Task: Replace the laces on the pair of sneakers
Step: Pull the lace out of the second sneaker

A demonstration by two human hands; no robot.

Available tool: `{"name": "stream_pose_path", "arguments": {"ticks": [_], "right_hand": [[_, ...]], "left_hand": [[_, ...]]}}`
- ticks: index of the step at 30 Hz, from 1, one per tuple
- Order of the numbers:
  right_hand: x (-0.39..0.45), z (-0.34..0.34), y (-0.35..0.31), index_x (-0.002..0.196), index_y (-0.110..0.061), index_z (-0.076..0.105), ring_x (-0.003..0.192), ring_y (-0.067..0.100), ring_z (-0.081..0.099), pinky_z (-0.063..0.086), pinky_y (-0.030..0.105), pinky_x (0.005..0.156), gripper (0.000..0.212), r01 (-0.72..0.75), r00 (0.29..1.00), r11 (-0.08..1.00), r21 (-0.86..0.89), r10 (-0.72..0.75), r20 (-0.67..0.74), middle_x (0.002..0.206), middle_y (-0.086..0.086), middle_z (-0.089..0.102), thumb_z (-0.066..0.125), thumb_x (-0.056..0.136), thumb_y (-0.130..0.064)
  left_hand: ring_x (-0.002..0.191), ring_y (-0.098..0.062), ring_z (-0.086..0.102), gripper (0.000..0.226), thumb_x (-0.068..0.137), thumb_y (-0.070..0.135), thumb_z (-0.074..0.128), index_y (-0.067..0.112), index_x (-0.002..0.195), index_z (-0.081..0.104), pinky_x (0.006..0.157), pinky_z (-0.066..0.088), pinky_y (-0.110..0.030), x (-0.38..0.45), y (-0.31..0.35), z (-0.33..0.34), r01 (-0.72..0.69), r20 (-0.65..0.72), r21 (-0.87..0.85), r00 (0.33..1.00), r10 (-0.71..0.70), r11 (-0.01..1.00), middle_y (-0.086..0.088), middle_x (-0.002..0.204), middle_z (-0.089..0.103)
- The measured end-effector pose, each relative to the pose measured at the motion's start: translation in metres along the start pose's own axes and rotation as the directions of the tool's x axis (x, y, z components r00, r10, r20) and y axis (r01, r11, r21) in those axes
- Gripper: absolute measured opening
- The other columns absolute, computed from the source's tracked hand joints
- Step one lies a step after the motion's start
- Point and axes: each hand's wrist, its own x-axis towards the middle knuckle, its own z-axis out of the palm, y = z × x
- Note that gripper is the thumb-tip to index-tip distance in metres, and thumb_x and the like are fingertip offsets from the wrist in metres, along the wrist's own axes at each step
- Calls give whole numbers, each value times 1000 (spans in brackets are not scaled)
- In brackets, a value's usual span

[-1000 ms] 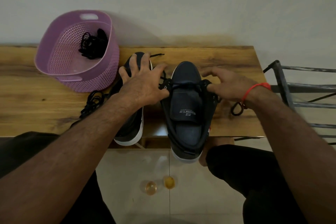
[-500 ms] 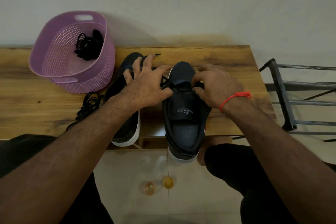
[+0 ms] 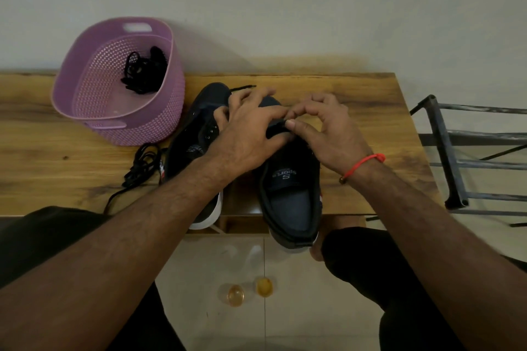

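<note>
sneakers, a dark pair, lie side by side on a wooden bench (image 3: 356,100), toes toward the wall, heels hanging over the near edge. the right sneaker (image 3: 291,194) has its tongue showing; the left sneaker (image 3: 196,134) sits just beside it, much of it covered by my left forearm.

my left hand (image 3: 251,134) and right hand (image 3: 328,128) meet over the front of the right sneaker. both have curled fingers pinching a black lace (image 3: 278,126) where it crosses the sneaker; the right thumb presses on it. the hands hide the eyelets and the toe of this sneaker, so i cannot tell how far it is laced. a lace tip (image 3: 242,88) pokes out beyond the left fingers.

writing on the right tongue, upside down from here, reads "s sports"; a smaller line beside it is too fine to read. the left sneaker carries a similar mark, mostly hidden.

a purple basket (image 3: 85,94) stands at the back left of the bench, with a tangle of black laces (image 3: 144,74) inside. a second black bundle (image 3: 142,162) lies on the bench, between basket and left sneaker, one end trailing off the near edge.

a red thread (image 3: 362,165) circles my right wrist. behind is a plain pale wall; to the right a dark metal rack (image 3: 445,151), cut off by the frame. pale floor tiles below hold two small amber objects (image 3: 248,291) i cannot identify.
</note>
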Motion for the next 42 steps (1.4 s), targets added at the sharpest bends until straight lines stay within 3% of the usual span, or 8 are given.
{"name": "stream_pose_path", "arguments": {"ticks": [6,13,19,23,28,30,34,42], "right_hand": [[-1,2,-1,95,-37,63,129,27,42,38,49,108,8,-31,999,998,-53,31,-13,126,0,53,68,91,-34],[2,-11,7,90,-35,60,131,27,41,38,53,107,32,-164,982,960,-226,181,56,134,3,49,65,80,-65],[7,-21,4,72,-33,56,125,27,47,44,51,101,22,-155,980,936,-317,186,68,127,2,55,69,85,-46],[7,-28,7,75,-21,57,96,20,58,40,22,61,19,-177,964,924,-338,233,131,102,2,64,69,84,-34],[6,-37,10,75,-21,51,74,9,48,32,24,55,22,-199,942,919,-341,276,193,85,-4,58,66,85,-32],[6,-36,11,76,-21,51,73,5,46,31,24,55,21,-197,945,921,-336,269,185,84,-6,56,66,85,-33],[6,-28,12,85,-26,56,90,14,53,38,26,64,15,-167,964,926,-339,225,141,95,-8,59,65,84,-39],[4,-12,10,89,-31,59,119,25,49,46,44,98,19,-79,990,907,-414,120,74,124,1,54,67,85,-48]], "left_hand": [[136,-19,28,26,89,45,71,41,114,71,92,14,-37,2,2,1,30,-52,-70,998,-34,997,23,142,51],[132,-15,31,18,86,50,70,48,103,72,89,12,-35,4,-3,-2,31,-54,-96,998,-37,995,29,131,55],[133,-16,33,15,84,56,68,57,98,66,93,17,-39,9,-10,-12,64,-71,-36,995,-67,997,38,118,49],[127,-14,40,15,88,54,66,45,99,72,92,19,-40,8,-14,-18,104,-197,41,976,-94,994,26,119,64],[122,-21,43,8,97,45,60,37,97,62,90,19,-41,10,-25,-27,231,-281,16,935,-217,973,14,109,62],[125,-20,37,5,97,35,60,39,100,59,89,15,-38,9,-25,-21,218,-192,-15,957,-216,976,13,116,59],[132,-20,26,39,94,31,58,50,128,58,93,17,-39,4,-10,-4,30,-90,66,996,-24,997,17,145,48],[138,-27,24,26,93,54,60,44,115,69,102,26,-54,1,14,14,31,32,206,999,-38,978,12,151,43]]}}
